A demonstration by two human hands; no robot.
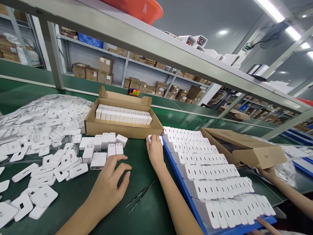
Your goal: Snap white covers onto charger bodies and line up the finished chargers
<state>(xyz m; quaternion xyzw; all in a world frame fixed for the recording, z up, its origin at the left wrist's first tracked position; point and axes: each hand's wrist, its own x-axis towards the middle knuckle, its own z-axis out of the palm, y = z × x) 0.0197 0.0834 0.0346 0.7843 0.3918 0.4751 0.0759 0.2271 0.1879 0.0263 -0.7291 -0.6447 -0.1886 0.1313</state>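
While the left hand (114, 179) arches (grip wide), the right hand (156, 152) clasps a smooth white charger (148, 138).

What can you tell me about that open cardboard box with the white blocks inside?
The open box is shallow, brown and looks like plain cardboard. Its back flap stands up, with a tab at each end. White blocks stand inside, packed side by side. It sits upright on the green table; the right hand is near its front right corner, though contact is unclear.
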